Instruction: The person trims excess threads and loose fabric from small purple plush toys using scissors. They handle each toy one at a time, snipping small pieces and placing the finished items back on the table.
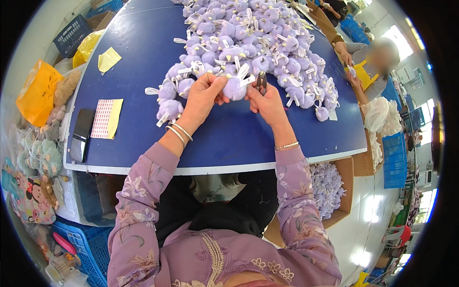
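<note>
Left hand (pixel 210 92) pinching purple plush (pixel 234 89); right hand (pixel 264 99) gripping dark tool (pixel 261 81), lower end hidden in grip

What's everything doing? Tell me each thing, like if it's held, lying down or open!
Left hand: pinching a purple plush
Right hand: closed on dark snips
Purple plush: held up, white tag attached
Dark snips: held, blades upward
Plush pile: heaped on the blue table
Phone: lying flat
Sticker sheet: lying flat
Cardboard box: open, purple things inside
</note>
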{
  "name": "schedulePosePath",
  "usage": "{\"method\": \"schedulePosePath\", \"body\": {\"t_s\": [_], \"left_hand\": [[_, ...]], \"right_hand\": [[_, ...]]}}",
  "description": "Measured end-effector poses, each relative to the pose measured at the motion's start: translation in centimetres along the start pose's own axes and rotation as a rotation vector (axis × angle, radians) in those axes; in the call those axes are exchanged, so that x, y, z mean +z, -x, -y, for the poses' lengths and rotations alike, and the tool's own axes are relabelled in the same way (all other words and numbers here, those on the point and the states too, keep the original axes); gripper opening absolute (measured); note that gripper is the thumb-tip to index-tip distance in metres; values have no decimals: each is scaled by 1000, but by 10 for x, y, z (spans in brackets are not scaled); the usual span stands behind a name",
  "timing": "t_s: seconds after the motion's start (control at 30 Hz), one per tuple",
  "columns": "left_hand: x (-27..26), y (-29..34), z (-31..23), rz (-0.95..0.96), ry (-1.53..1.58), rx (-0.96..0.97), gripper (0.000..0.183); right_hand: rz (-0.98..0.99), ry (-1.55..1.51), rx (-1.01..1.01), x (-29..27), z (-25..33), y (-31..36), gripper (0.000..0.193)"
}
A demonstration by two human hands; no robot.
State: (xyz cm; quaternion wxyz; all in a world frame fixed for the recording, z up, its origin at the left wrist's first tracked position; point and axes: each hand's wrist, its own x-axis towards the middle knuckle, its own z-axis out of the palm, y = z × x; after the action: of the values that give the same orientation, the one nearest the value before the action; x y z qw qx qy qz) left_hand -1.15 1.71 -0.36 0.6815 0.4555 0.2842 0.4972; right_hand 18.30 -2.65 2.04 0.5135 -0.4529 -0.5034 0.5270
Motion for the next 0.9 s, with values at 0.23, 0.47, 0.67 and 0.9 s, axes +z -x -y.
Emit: {"method": "schedulePosePath", "body": {"t_s": [0.23,0.47,0.67,0.9], "left_hand": [[-3,-1,-1,-10,48,-50,25],[0,2,-9,14,-46,-266,35],[6,5,-16,118,-4,-378,42],[3,7,-7,164,-283,-158,38]], "right_hand": [[-5,188,-221,10,-1,4,25],[-145,336,-245,19,1,6,16],[-214,183,-53,4,-2,0,22],[-105,66,138,-2,1,-1,27]]}}
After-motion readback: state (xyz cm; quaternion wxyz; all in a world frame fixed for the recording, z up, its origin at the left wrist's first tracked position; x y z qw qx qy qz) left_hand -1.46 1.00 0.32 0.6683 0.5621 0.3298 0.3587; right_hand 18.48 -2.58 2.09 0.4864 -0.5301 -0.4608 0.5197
